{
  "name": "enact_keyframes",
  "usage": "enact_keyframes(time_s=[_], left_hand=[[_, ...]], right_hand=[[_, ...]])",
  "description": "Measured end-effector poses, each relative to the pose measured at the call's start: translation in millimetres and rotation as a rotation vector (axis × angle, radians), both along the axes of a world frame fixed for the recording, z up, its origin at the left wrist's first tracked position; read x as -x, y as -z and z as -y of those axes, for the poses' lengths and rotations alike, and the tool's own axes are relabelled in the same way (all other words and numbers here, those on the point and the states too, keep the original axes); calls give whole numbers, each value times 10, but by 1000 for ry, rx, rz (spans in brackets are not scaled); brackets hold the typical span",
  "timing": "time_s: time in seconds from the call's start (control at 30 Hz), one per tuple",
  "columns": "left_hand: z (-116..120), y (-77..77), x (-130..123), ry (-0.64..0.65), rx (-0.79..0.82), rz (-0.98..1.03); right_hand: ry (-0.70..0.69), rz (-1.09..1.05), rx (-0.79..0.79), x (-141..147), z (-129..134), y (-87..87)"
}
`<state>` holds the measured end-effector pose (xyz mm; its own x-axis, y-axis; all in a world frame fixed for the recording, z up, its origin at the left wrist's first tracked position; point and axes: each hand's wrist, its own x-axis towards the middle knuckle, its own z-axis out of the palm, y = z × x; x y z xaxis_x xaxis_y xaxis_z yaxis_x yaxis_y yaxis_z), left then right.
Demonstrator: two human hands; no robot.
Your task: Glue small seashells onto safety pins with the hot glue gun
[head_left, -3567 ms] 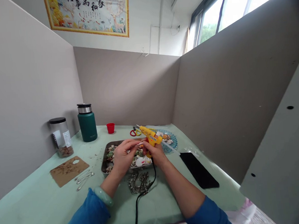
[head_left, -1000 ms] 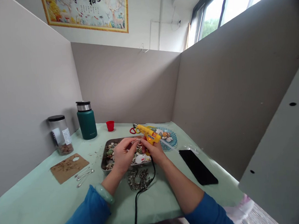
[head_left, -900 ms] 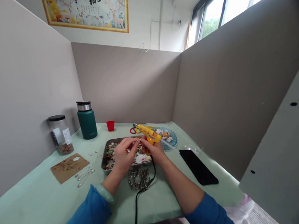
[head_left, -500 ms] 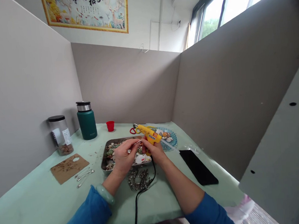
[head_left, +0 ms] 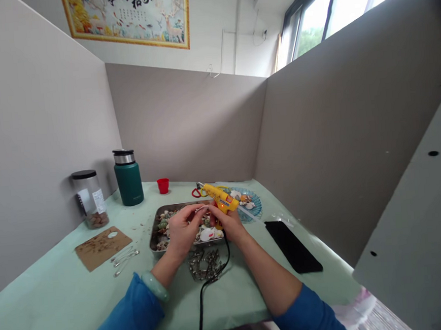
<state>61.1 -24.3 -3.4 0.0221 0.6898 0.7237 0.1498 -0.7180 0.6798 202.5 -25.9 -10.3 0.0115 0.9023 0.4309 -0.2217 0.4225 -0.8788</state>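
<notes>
A yellow hot glue gun (head_left: pixel 219 195) is held in my right hand (head_left: pixel 231 224), its nozzle pointing up and left and a clear glue stick (head_left: pixel 251 213) sticking out of its back. My left hand (head_left: pixel 183 230) is closed in a pinch on a small pale piece too small to name; the right fingertips meet it there. Both hands are over a metal tray (head_left: pixel 153 244) of small shells and stones (head_left: pixel 164 223). White shell pieces (head_left: pixel 209 233) lie in the tray under my hands. The gun's black cord (head_left: pixel 201 304) runs down to the table's front edge.
Safety pins (head_left: pixel 124 256) and a brown card (head_left: pixel 103 247) lie left. Behind them stand a clear jar (head_left: pixel 91 200) and a green bottle (head_left: pixel 128 180). A red cup (head_left: pixel 163 186), scissors (head_left: pixel 195 193) and a blue plate (head_left: pixel 258 202) sit farther back. A black phone-like slab (head_left: pixel 293 245) and metal clips (head_left: pixel 204 265) lie nearer.
Almost nothing differs. My left fingers have shifted slightly around the small piece; the glue gun stays in my right hand in the same place.
</notes>
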Motion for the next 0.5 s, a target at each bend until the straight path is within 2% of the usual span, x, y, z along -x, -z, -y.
enact_keyframes(time_s=[0.23, 0.37, 0.5], left_hand=[[-4, -70, -28, 182, 348, 199], [14, -120, -25, 252, 468, 279], [-22, -101, -17, 339, 537, 330]], right_hand=[[21, 9, 22, 8, 3, -7], [33, 75, 23, 16, 11, -16], [52, 75, 18, 29, 30, -35]])
